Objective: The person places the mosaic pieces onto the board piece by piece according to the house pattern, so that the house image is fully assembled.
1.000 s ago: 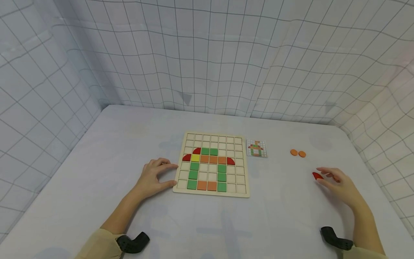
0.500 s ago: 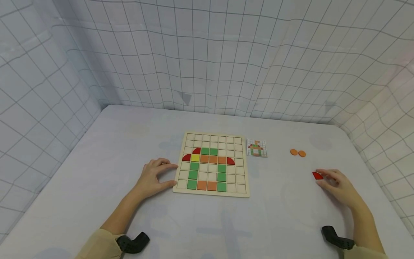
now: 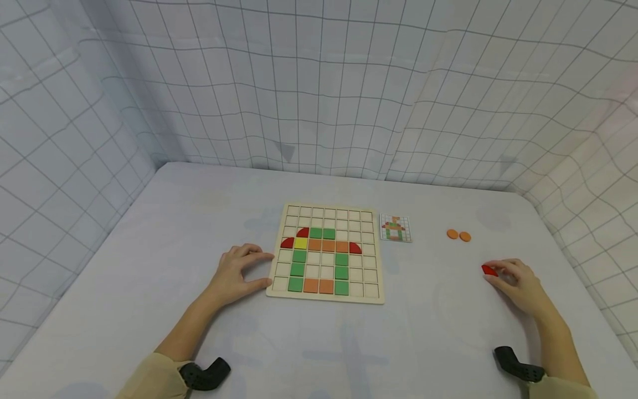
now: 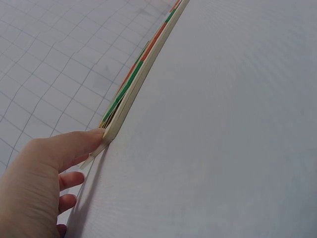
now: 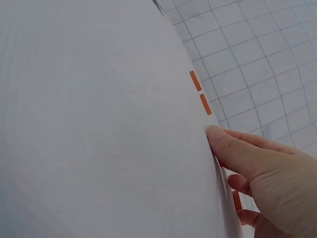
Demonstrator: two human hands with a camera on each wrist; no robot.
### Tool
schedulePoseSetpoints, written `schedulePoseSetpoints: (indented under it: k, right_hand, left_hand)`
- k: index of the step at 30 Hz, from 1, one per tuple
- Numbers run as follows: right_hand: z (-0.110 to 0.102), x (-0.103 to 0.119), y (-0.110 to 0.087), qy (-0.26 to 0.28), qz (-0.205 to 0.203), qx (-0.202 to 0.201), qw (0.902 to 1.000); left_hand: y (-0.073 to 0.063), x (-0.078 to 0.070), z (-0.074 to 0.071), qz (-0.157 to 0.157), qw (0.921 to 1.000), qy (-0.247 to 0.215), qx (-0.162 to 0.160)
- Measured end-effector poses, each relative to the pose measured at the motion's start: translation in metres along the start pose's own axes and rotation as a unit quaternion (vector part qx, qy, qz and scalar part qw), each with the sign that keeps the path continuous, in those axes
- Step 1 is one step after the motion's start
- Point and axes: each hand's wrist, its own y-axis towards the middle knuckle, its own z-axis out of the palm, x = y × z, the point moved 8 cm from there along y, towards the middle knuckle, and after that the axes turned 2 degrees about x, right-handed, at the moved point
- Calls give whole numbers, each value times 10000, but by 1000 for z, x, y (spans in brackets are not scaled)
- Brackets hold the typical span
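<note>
In the head view a cream grid board [image 3: 356, 288] lies at the table's middle, with green, orange, yellow and red pieces in its cells. My left hand [image 3: 239, 274] touches the board's left edge with thumb and forefinger, fingers apart. The left wrist view has the thumb [image 4: 81, 146] at the board's corner. At the right, my right hand [image 3: 518, 285] pinches a red quarter-circle piece [image 3: 489, 270] between thumb and fingers. Most of that piece is hidden by the thumb in the right wrist view. An orange piece [image 5: 237, 200] shows beside the lower curled fingers there.
A small pattern card [image 3: 396, 228] lies right of the board. Two orange discs [image 3: 458, 235] are farther right, beyond the right hand. White gridded cloth walls [image 3: 324, 94] stand behind and at both sides of the white table [image 3: 399, 343].
My right hand's thumb and fingers have closed on the red quarter-circle piece, and the hand has shifted slightly left. The left hand and board stay put.
</note>
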Motion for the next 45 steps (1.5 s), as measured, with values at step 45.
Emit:
schedulePoseSetpoints:
  k: [45]
  right_hand:
    - [84, 165, 108, 670, -581, 280, 9957]
  left_hand:
    - [0, -1, -1, -67, 9999, 11, 76]
